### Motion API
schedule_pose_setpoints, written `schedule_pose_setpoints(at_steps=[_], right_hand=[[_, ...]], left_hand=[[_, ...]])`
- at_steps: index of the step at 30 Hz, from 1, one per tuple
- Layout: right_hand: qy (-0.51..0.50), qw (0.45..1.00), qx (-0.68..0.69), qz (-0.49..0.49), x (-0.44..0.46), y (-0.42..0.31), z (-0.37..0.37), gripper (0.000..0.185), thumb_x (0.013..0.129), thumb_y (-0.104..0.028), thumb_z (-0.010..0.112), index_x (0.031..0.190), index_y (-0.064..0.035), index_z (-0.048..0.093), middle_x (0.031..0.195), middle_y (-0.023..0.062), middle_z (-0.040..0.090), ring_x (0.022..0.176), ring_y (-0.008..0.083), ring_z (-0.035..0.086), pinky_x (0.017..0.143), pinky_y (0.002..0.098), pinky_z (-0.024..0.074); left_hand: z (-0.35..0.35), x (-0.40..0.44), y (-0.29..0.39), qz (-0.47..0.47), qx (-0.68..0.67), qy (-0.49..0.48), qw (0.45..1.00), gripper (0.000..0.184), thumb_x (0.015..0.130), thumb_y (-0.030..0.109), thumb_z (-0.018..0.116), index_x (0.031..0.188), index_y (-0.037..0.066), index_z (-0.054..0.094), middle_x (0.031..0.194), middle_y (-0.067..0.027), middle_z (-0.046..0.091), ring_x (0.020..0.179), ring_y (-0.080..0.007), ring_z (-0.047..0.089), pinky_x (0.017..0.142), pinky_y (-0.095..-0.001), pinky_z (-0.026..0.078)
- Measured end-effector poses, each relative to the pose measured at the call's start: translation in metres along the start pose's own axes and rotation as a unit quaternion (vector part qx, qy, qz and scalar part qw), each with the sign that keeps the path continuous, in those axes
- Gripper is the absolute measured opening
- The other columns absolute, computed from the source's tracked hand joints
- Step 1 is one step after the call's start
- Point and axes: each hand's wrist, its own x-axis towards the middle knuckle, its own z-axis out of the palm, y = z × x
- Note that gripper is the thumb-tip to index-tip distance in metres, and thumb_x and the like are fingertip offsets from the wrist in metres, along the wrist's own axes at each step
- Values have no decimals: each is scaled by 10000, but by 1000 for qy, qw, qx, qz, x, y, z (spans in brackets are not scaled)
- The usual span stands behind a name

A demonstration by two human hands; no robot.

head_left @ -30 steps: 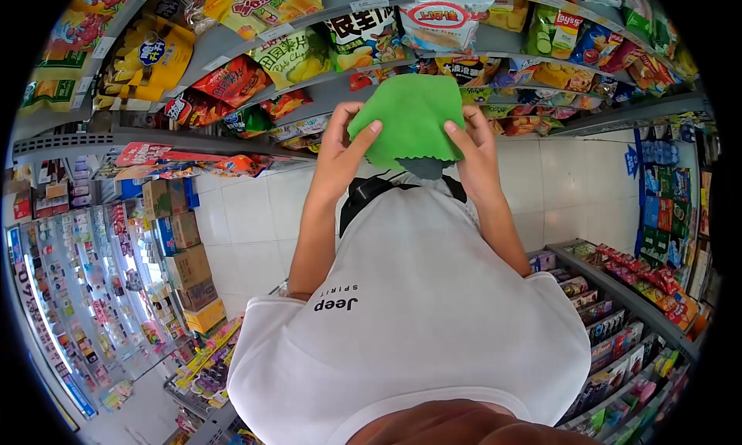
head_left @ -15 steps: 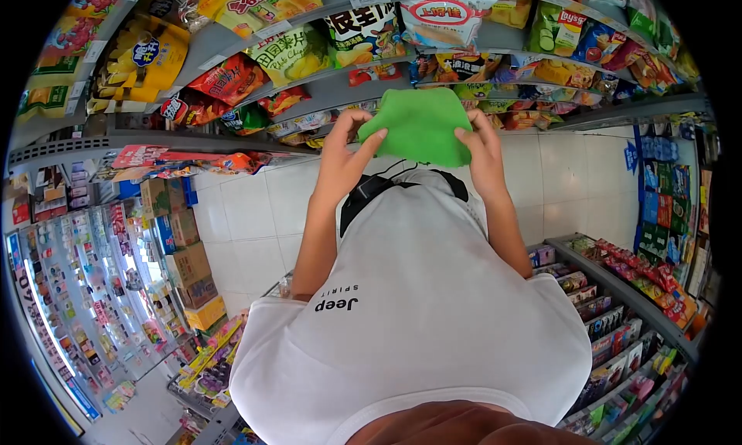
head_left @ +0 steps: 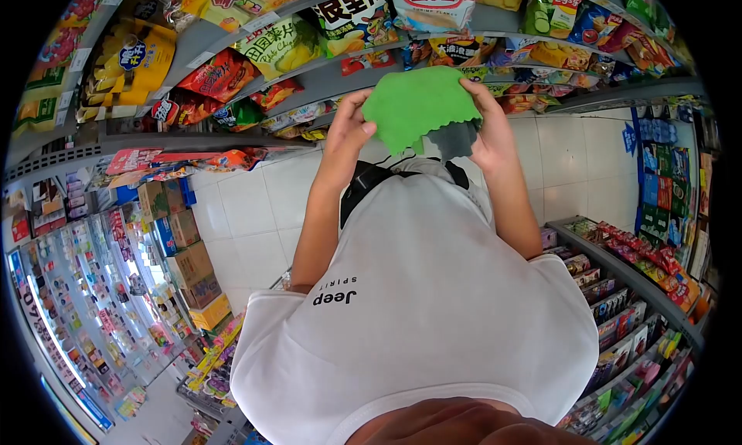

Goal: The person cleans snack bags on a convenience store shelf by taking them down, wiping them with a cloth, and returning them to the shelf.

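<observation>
A green cloth (head_left: 421,105) with a scalloped lower edge is spread between my two hands, in front of the snack shelf. From under its right part a dark grey piece of cloth (head_left: 454,140) shows; I cannot tell whether it is a separate cloth. My left hand (head_left: 352,134) grips the green cloth at its left edge, thumb on the near side. On the right side, my right hand (head_left: 488,128) holds the edges of the cloths, its fingertips at the upper right corner and its thumb hidden behind the fabric.
Snack shelves (head_left: 340,62) with bagged chips stand ahead. Pale floor tiles (head_left: 247,205) lie below. Cardboard boxes (head_left: 193,266) are stacked at left, near a rack of small goods (head_left: 93,283). More packet shelves (head_left: 618,290) stand at right, close to my right elbow.
The green cloth has been turned and shifted slightly, so the grey piece and scalloped edge now show. My right hand has moved its hold up to the upper right corner.
</observation>
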Motion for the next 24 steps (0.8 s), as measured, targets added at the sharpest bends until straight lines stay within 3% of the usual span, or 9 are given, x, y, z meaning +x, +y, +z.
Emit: schedule_pose_setpoints(at_steps=[2,4,7,8,14,16,17,20,24], right_hand=[[-8,1000,-10,4,2,3,-1,312,947,-209,604,1180,-1,597,1098,100,670,991,207,664,883,348,542],[-7,999,-38,1,2,7,-3,344,950,-204,604,1231,-8,575,1131,99,654,1033,205,649,906,344,530],[0,978,-154,-138,-8,14,10,470,929,-146,633,1362,-34,488,1241,93,589,1132,196,593,953,330,496],[-19,975,-170,-145,-9,15,9,538,913,-121,649,1404,-46,444,1276,92,562,1161,199,571,971,330,481],[-83,933,-305,-170,-13,13,-1,955,767,-25,784,1552,-108,247,1385,98,475,1269,219,489,1062,353,402],[-84,913,-364,-167,-18,13,2,1058,716,-18,825,1569,-132,210,1398,105,467,1297,228,468,1083,364,379],[-90,902,-383,-177,-18,14,2,1083,687,-2,826,1570,-134,213,1416,103,450,1305,228,458,1089,360,371],[-103,863,-451,-202,-16,12,-2,1129,632,20,832,1569,-138,223,1456,102,417,1323,228,435,1103,355,353],[-86,791,-559,-232,-17,1,-7,1072,651,-16,842,1549,-134,268,1450,116,434,1315,232,450,1102,369,357]], left_hand=[[2,-2,0,41,-12,-61,997,604,881,29,625,1434,33,383,1356,-93,490,1262,-159,458,1030,-303,372],[7,-4,0,65,18,-61,996,651,865,-8,623,1457,31,355,1368,-100,479,1279,-181,455,1059,-324,362],[11,-1,-2,77,77,-33,994,669,850,-54,629,1458,14,360,1364,-100,486,1289,-202,467,1066,-352,380],[10,1,-2,76,99,-17,992,665,847,-68,633,1453,6,370,1358,-98,493,1290,-206,474,1062,-361,392],[12,6,6,67,178,6,982,522,905,-7,635,1399,44,472,1309,-84,546,1233,-184,512,999,-323,438],[2,6,4,45,251,-15,967,399,908,35,640,1298,37,560,1254,-99,576,1148,-201,556,946,-331,459],[-2,6,2,33,286,-25,957,342,909,56,642,1248,33,604,1226,-106,591,1106,-210,577,920,-335,470],[-10,11,-7,120,358,-31,925,203,929,77,613,1110,5,668,1155,-111,621,1036,-212,593,883,-325,473],[-10,11,-3,156,399,-35,903,191,980,72,536,1098,-27,648,1180,-99,606,1021,-180,587,859,-284,462]])
